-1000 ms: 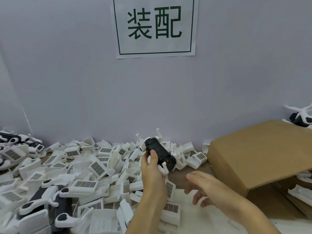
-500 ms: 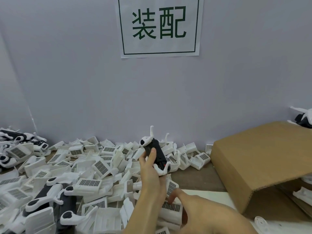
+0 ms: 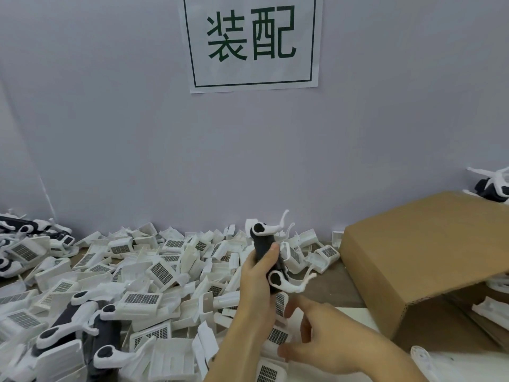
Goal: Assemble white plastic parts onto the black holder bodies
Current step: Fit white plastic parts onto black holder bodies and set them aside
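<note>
Head view. Left hand (image 3: 259, 282) raised above the heap, fingers and thumb curled round a black oblong plastic holder body (image 3: 265, 248) carrying white curved plastic arms at top (image 3: 271, 228) and bottom (image 3: 289, 283). Long axis near upright, tilted slightly, upper end toward the grey wall (image 3: 110, 133), lower end down toward the wrist. Right hand (image 3: 327, 346) lower and nearer the camera, just right of the left wrist, fingers loosely spread and part bent, forefinger stretched up-left toward the holder's lower end; holding nothing, apparently resting on or just over small white grilled plastic parts (image 3: 278, 336) at the heap's near edge, contact not certain. Holder therefore above and ahead-left of the right hand, near but apart; left hand plainly the closer one, already gripping. Likely next: picking one white grilled part from under the right hand and bringing it up to the held body, alignment along that upright axis mattering most. Large heap of similar white grilled plastic pieces (image 3: 143, 299) spread left across the desk (image 3: 330, 282). Brown cardboard box (image 3: 418, 257) lying to the right. Finished black-and-white holders (image 3: 80, 321) at lower left. White paper sign with green characters (image 3: 252, 42) on the wall.
</note>
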Tool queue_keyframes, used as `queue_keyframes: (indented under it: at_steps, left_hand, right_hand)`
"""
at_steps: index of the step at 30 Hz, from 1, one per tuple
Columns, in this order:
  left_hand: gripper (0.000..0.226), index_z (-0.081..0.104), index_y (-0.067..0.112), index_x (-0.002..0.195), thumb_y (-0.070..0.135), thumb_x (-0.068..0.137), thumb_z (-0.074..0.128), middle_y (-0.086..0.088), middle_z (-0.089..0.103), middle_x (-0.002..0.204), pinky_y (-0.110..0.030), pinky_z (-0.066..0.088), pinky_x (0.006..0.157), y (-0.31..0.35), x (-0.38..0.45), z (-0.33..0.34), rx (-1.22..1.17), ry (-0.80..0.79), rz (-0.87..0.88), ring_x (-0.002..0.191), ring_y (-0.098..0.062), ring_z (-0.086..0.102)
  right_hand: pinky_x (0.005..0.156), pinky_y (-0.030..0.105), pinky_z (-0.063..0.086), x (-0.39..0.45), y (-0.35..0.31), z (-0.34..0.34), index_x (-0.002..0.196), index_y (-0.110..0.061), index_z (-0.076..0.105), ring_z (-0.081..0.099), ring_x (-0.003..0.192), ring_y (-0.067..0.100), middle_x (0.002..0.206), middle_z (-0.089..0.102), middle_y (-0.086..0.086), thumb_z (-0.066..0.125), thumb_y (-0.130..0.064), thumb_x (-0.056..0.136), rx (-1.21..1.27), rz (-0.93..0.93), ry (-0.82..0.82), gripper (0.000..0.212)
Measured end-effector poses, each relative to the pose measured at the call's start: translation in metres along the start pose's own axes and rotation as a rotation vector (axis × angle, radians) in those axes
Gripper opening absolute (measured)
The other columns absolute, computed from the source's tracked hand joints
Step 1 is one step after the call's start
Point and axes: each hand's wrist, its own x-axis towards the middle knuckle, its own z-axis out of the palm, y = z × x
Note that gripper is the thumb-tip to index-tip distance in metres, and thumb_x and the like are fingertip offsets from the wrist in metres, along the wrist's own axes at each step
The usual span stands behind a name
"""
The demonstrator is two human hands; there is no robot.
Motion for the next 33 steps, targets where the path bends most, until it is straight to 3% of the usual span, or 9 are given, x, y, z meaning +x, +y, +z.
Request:
queue_keyframes:
  at_steps: [3,6,11,14,18,22,26,28,33]
  left_hand:
    - [0.058,0.060,0.007,0.112,0.027,0.066,0.090,-0.013,0.077,0.097,-0.032,0.057,0.065,-0.007,-0.003,0.005,0.152,-0.010,0.020,0.086,-0.026,0.075]
    - [0.063,0.065,0.013,0.106,0.045,0.058,0.092,-0.012,0.076,0.089,-0.037,0.057,0.069,-0.013,-0.002,0.005,0.316,-0.007,0.036,0.080,-0.026,0.074]
    - [0.069,0.066,0.013,0.104,0.055,0.053,0.088,-0.004,0.074,0.083,-0.037,0.057,0.072,-0.017,0.004,0.003,0.345,0.101,0.011,0.073,-0.018,0.071]
    - [0.059,0.063,0.014,0.103,0.052,0.063,0.086,-0.005,0.075,0.084,-0.043,0.061,0.078,-0.018,0.008,-0.001,0.339,0.200,0.000,0.080,-0.025,0.074]
    - [0.031,0.062,0.013,0.107,0.037,0.090,0.071,-0.008,0.074,0.092,-0.051,0.055,0.095,-0.016,0.012,-0.005,0.142,0.263,-0.041,0.093,-0.031,0.071]
    - [0.028,0.062,0.007,0.112,0.029,0.094,0.058,-0.012,0.065,0.099,-0.052,0.049,0.101,-0.014,0.012,-0.005,0.021,0.281,-0.050,0.096,-0.030,0.062]
    - [0.032,0.059,0.003,0.117,0.027,0.096,0.057,-0.012,0.068,0.101,-0.048,0.052,0.090,-0.013,0.009,-0.003,0.032,0.274,-0.050,0.096,-0.031,0.065]
    - [0.034,0.059,0.008,0.119,0.030,0.094,0.067,-0.012,0.074,0.105,-0.051,0.055,0.094,-0.014,0.008,-0.003,0.105,0.254,-0.007,0.101,-0.031,0.071]
    - [0.066,0.069,0.009,0.113,0.044,0.058,0.084,-0.008,0.079,0.098,-0.036,0.061,0.077,-0.014,0.003,-0.002,0.274,0.116,0.075,0.091,-0.023,0.076]
  right_hand:
    - [0.082,0.024,0.052,0.002,0.000,0.006,0.117,-0.040,0.046,0.061,0.091,0.008,0.111,0.055,-0.014,0.071,-0.058,0.070,0.031,-0.055,0.038,0.057]
    - [0.087,0.028,0.055,0.003,0.000,0.008,0.117,-0.036,0.050,0.063,0.096,0.011,0.114,0.058,-0.007,0.068,-0.043,0.074,0.065,-0.112,0.007,0.047]
    - [0.070,0.015,0.049,0.004,0.000,0.009,0.107,-0.030,0.057,0.060,0.075,-0.005,0.101,0.063,-0.006,0.069,-0.031,0.077,0.132,-0.161,0.027,0.032]
    - [0.064,0.012,0.048,0.004,0.006,0.005,0.105,-0.034,0.057,0.056,0.067,-0.005,0.097,0.065,-0.003,0.068,-0.032,0.076,0.166,-0.122,0.025,0.031]
    - [0.065,0.012,0.045,0.000,0.016,-0.008,0.107,-0.043,0.056,0.054,0.070,-0.003,0.092,0.059,-0.013,0.059,-0.054,0.061,0.213,0.014,-0.005,0.047]
    - [0.059,0.012,0.041,-0.001,0.031,-0.018,0.103,-0.037,0.065,0.054,0.067,-0.004,0.085,0.058,-0.016,0.056,-0.048,0.081,0.189,0.083,0.090,0.026]
    - [0.049,0.011,0.041,0.001,0.037,-0.022,0.096,-0.031,0.071,0.057,0.062,-0.006,0.079,0.062,-0.015,0.054,-0.036,0.090,0.221,0.110,0.192,0.018]
    - [0.045,0.012,0.040,0.000,0.038,-0.024,0.090,-0.028,0.072,0.055,0.056,-0.007,0.073,0.063,-0.015,0.056,-0.033,0.088,0.252,0.136,0.254,0.018]
    - [0.050,0.017,0.039,0.002,0.040,-0.025,0.090,-0.017,0.072,0.049,0.058,0.005,0.074,0.061,-0.012,0.053,-0.033,0.091,0.296,0.179,0.334,0.025]
